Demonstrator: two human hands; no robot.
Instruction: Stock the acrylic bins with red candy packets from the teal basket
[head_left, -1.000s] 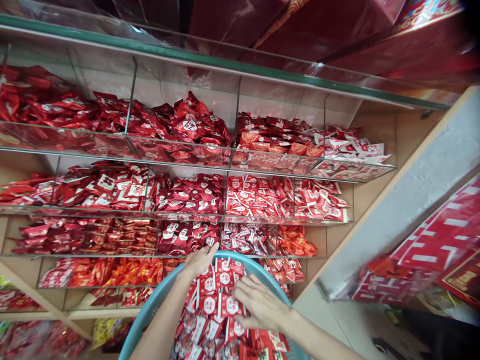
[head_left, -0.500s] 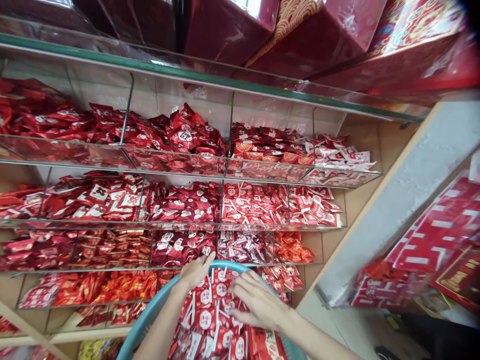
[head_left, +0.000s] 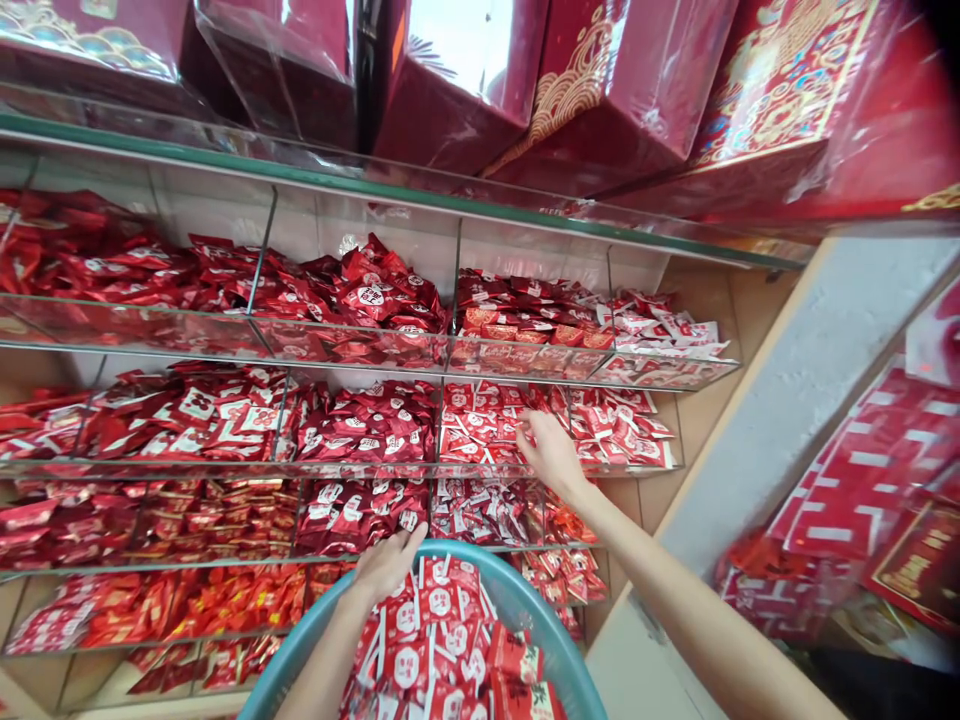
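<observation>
A blue-green plastic basket [head_left: 577,640] stands low in front of me, heaped with small red-and-white packets [head_left: 442,630]. My left hand [head_left: 390,565] grips its far rim, the forearm lying across the basket's left side. My right hand [head_left: 551,450] is up at the shelf, over a compartment of matching red-and-white packets [head_left: 476,420]. Its fingers are bent and slightly apart at the packets, and no packet shows in them. Whether the fingertips touch the packets I cannot tell.
Glass-fronted shelves [head_left: 360,350] with dividers hold many red packets. Large dark-red boxes [head_left: 465,100] stand on the glass shelf [head_left: 375,180] above. On the right are a pale wall edge [head_left: 780,400] and hanging red-and-white goods [head_left: 847,480].
My right hand has left the packets in the basket and moved up to the shelf compartment. My left hand stays at the rim. The view has tilted up slightly.
</observation>
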